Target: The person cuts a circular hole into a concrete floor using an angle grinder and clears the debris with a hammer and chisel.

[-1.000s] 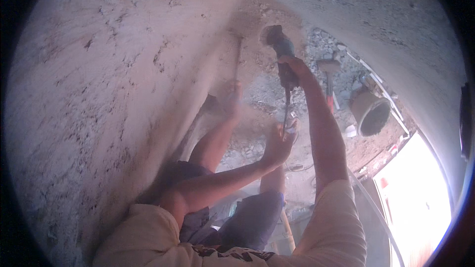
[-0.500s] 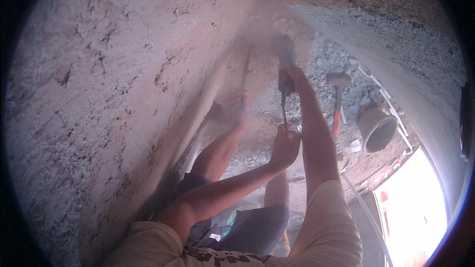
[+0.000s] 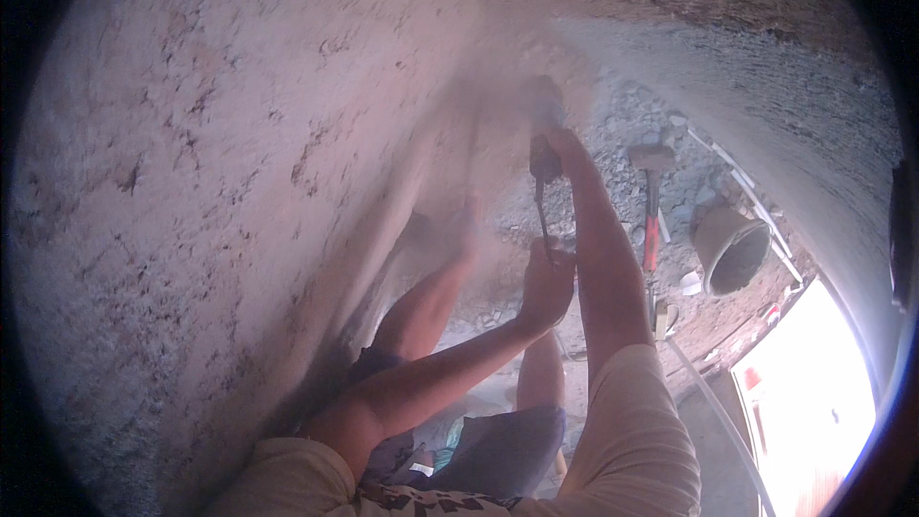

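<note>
We see the right hand wrapped around the body of an angle grinder, which is held out ahead near the corner where the pitted left wall runs toward the far end. Dust hangs thick around the grinder's head, so we cannot tell whether its disc touches anything. The power cord runs from the tool's rear down to the left hand, which is closed around it, just beside the right forearm. Left of the hands, a bare leg reaches forward, its foot blurred in the haze. To the right of the grinder, rubble covers the floor, and a sledgehammer with a red-and-dark handle lies there. Beyond it, we find a bucket tipped on its side next to narrow white strips, near a bright doorway.
</note>
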The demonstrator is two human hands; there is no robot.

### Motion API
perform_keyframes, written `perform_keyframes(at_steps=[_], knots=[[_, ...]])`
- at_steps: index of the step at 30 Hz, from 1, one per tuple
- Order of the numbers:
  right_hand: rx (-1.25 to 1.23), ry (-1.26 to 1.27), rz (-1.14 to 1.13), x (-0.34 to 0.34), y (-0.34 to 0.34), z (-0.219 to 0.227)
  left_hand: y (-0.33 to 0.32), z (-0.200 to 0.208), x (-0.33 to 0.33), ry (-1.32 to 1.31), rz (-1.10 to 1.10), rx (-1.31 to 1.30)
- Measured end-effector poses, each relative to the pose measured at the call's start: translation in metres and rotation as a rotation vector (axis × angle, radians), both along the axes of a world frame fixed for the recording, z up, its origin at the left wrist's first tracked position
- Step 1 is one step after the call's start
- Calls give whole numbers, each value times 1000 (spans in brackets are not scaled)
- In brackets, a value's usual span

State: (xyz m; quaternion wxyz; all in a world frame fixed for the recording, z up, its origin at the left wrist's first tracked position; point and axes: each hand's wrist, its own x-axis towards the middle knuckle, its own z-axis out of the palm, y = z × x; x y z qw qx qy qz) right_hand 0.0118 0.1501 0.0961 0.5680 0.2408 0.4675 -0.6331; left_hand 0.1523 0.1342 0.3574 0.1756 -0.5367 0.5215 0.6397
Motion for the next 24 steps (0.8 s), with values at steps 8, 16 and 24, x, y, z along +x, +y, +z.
perform_keyframes(at_steps=[8,16,24], knots=[[-29,146,-3,-1,-15,-8,-6,-12,2,37,75,-22],[110,684,-34,25,-35,-67,-26,-1,-18,-74,144,-14],[797,848,506,16,-65,-35,-36,13,-44,27,379,256]])
